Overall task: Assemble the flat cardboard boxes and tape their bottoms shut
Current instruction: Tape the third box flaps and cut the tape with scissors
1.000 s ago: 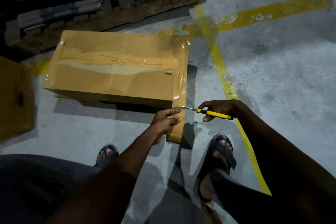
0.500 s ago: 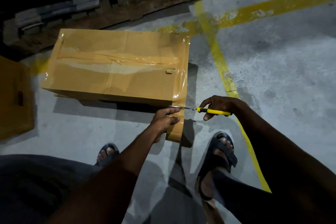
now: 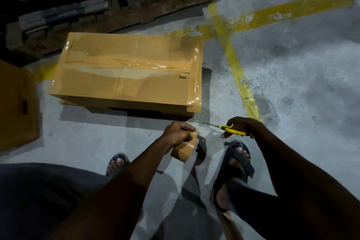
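While left hand [image 3: 178, 132] grips tape roll [image 3: 185, 149] and right hand [image 3: 242, 125] grips knife [image 3: 232, 131], floor [image 3: 109, 132] separates both from box [image 3: 126, 68].

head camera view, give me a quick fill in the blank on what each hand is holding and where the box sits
1. The left hand grips the tape roll, which is ____ in colour.
2. The right hand holds a cutter with a ____ handle.
3. The cardboard box rests on the floor, in front of a ____ pallet.

Missing words: brown; yellow; wooden.
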A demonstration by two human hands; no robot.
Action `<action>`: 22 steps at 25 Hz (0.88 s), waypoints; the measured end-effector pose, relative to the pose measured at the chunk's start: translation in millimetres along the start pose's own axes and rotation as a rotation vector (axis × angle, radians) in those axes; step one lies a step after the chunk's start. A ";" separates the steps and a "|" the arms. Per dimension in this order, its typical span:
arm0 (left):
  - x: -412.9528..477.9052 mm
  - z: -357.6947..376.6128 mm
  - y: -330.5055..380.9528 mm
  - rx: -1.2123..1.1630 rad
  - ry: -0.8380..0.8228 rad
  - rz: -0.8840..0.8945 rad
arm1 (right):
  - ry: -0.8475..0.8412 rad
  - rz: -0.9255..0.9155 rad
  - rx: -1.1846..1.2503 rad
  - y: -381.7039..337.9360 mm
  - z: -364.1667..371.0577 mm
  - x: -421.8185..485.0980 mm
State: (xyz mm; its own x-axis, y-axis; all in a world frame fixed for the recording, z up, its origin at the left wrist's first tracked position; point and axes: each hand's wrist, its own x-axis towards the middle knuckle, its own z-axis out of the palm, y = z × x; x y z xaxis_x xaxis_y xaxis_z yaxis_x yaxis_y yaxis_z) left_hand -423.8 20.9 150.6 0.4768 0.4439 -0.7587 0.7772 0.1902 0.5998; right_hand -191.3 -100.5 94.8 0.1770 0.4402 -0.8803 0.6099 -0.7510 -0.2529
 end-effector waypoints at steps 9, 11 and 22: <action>-65.4 -111.7 111.9 0.471 0.181 0.311 | 0.930 0.183 0.554 -83.9 -15.3 -60.2; -73.2 -139.0 126.0 0.600 0.332 0.361 | 1.033 0.140 0.573 -123.0 -26.7 -63.8; -47.5 -202.3 110.5 0.704 0.354 0.256 | 1.000 -0.151 0.126 -238.6 -25.3 -17.5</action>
State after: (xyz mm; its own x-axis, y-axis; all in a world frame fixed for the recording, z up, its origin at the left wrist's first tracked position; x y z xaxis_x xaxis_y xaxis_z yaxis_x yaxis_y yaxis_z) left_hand -443.6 198.0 304.4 0.6079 0.6710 -0.4245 0.7936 -0.4947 0.3543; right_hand -320.3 83.4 180.7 0.7046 0.7008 -0.1116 0.6036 -0.6745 -0.4251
